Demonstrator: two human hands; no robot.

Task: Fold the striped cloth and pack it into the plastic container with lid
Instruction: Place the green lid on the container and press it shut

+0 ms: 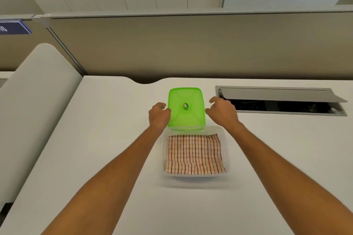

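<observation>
A folded red-and-white striped cloth (pixel 195 153) lay flat inside a clear rectangular plastic container (pixel 227 155) on a white bench (pixel 95 139). Just beyond the container, a translucent green plastic lid (pixel 186 118) with a small round sticker (pixel 185 105) rested on the bench, its near edge overlapping the container's far rim. A person's left hand (pixel 159 114), fingers curled, touched the lid's left edge; whether it gripped could not be told. The right hand (pixel 222 110) hovered spread and loosely curved beside the lid's right edge. An open grey cable hatch (pixel 277 101) sat farther right.
</observation>
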